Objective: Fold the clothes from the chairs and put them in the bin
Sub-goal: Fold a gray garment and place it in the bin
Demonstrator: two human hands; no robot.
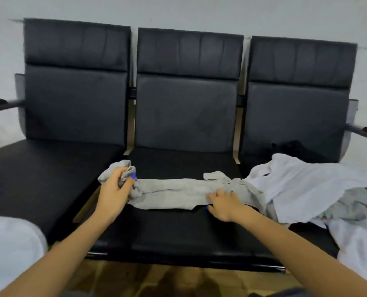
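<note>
The chairs (184, 116) carry the grey garment (174, 195) on the middle seat, long axis from 9 to 3 o'clock. The unfolded pile (319, 189) lies at 3 o'clock. The left hand (114, 192) grasps the 9 o'clock end, probably lifted for folding towards the right hand (224, 205), which presses flat with released fingers. No readable writing.

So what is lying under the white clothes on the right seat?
Under the white clothes, one end of the long grey garment and some grey fabric show; anything deeper is covered.
</note>
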